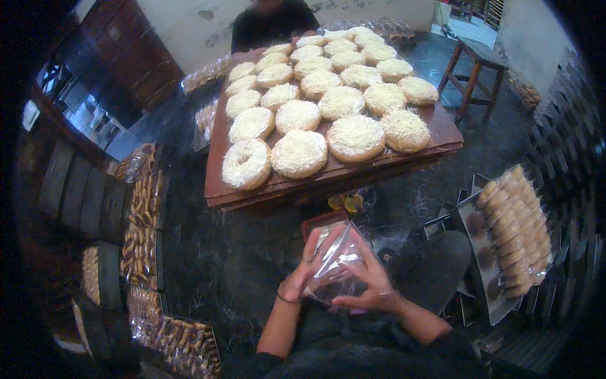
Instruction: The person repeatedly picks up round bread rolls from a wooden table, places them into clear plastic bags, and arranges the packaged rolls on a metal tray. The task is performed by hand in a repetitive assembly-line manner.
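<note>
A clear plastic bag (338, 256) is stretched between my two hands, low in the middle of the view. My left hand (307, 265) grips its left side, with a dark band around the wrist. On the other side my right hand (374, 283) has its fingers spread along the plastic, thumb at the lower edge. Just behind the bag sits a small reddish-brown tray (310, 225), partly covered by it. Farther off, round buns topped with shredded cheese (300, 153) stand in rows on a brown board (218, 183).
Trays of packed bread (173, 338) line the left floor. To the right, wrapped rolls (517, 230) lie on a metal tray (476, 237). A wooden stool (476, 60) stands at the back right. Another person (271, 28) in dark clothing is beyond the board.
</note>
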{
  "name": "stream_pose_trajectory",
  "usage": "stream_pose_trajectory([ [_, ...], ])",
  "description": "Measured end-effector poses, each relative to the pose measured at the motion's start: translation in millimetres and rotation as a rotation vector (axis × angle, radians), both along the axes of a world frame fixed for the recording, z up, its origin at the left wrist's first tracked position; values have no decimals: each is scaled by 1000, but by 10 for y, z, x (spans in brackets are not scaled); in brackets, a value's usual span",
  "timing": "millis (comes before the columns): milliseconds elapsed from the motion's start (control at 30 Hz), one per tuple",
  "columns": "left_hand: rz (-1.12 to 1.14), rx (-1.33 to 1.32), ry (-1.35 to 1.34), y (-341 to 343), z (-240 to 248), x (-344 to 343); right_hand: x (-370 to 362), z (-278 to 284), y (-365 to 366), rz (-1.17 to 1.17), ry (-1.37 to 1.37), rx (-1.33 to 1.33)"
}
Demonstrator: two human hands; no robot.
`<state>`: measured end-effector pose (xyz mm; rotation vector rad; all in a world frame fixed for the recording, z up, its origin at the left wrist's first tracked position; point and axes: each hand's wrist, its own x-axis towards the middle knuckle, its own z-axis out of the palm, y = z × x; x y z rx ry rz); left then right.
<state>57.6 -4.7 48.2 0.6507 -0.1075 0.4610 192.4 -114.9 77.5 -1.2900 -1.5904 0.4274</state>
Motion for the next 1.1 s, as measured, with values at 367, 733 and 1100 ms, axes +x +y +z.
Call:
stream_pose_trajectory([
  [367,569,-498,84,-44,-207,-64,252,4,-2,114,-14,-126],
  [733,414,-1016,-51,31,-223,82,1569,343,802,-1059,-315,-114],
  [1100,286,-1170,-79,-32,-249,212,1790,411,582,-825,202,117],
])
